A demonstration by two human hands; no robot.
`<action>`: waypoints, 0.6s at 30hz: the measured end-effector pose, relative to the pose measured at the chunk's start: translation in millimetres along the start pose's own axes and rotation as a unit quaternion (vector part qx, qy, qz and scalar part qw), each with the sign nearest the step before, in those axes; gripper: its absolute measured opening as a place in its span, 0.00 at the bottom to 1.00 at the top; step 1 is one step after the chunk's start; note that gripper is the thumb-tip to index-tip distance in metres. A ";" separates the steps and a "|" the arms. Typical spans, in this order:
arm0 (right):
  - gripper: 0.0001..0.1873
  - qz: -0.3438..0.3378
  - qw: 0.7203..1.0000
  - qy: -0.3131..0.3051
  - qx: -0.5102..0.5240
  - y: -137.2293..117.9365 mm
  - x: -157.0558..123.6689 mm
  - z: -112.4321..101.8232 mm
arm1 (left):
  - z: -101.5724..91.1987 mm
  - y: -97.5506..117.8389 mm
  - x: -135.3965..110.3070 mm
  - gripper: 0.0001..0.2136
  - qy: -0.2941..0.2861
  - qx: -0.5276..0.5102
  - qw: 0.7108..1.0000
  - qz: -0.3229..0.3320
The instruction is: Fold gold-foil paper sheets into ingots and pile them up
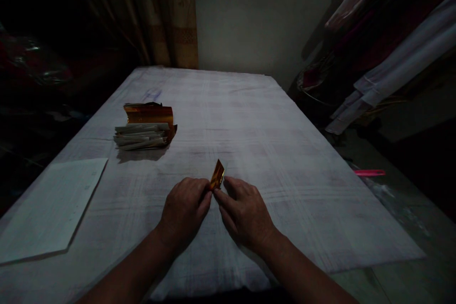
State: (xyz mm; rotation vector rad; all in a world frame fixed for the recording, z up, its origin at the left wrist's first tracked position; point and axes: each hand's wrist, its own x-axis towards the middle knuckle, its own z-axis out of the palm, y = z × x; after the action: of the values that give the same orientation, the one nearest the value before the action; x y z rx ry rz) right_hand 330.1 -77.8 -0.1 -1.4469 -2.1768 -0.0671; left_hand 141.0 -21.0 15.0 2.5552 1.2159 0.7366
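Observation:
A small folded piece of shiny gold paper point(217, 175) stands tilted at the near middle of the cloth-covered table point(245, 123). My left hand point(185, 203) pinches its lower left edge, fingers curled. From the other side my right hand point(245, 209) closes on it, thumb and fingertips at its lower right edge. A pale face of the piece shows behind the gold one. The fingertips partly cover its bottom. Farther off to the left lies a stack of folded gold and grey-white papers point(142, 136), with a curved gold sheet point(149, 115) behind.
A white sheet of paper point(53, 209) lies at the table's left edge. A patterned curtain point(167, 14) hangs behind, beside a pale wall point(249, 23). Clothes point(402, 61) hang at the right, above a pink object point(370, 172) beyond the table's edge.

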 end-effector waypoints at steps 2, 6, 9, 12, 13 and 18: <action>0.22 -0.003 1.000 -0.007 -0.006 0.0 0.3 0.1 | 0.1 -0.3 -0.4 0.04 0.000 0.000 1.000 0.002; 0.22 0.000 1.000 -0.023 -0.018 0.4 0.1 0.3 | 0.0 -0.8 -0.8 0.03 -0.005 -0.006 1.000 0.000; 0.22 -0.001 0.999 -0.026 -0.023 0.1 0.1 0.5 | -0.4 -0.8 -0.6 0.04 -0.002 -0.011 1.000 -0.003; 0.23 0.004 0.999 -0.030 -0.022 -1.0 0.9 0.1 | 0.5 -1.6 -1.4 0.05 0.008 -0.021 1.000 -0.022; 0.23 0.006 0.999 -0.033 -0.020 -1.4 1.1 0.0 | 1.2 -2.3 -1.9 0.06 0.014 -0.024 0.999 -0.028; 0.22 0.017 0.999 -0.043 -0.016 -1.5 1.6 0.3 | 3.7 -6.0 -4.2 0.13 0.056 -0.014 0.998 -0.012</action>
State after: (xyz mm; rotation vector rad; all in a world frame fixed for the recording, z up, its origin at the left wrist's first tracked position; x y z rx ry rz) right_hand 328.2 -77.0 0.7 -1.5296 -2.2285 -0.0280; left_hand 136.7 -20.4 8.1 2.5024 1.2566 0.8951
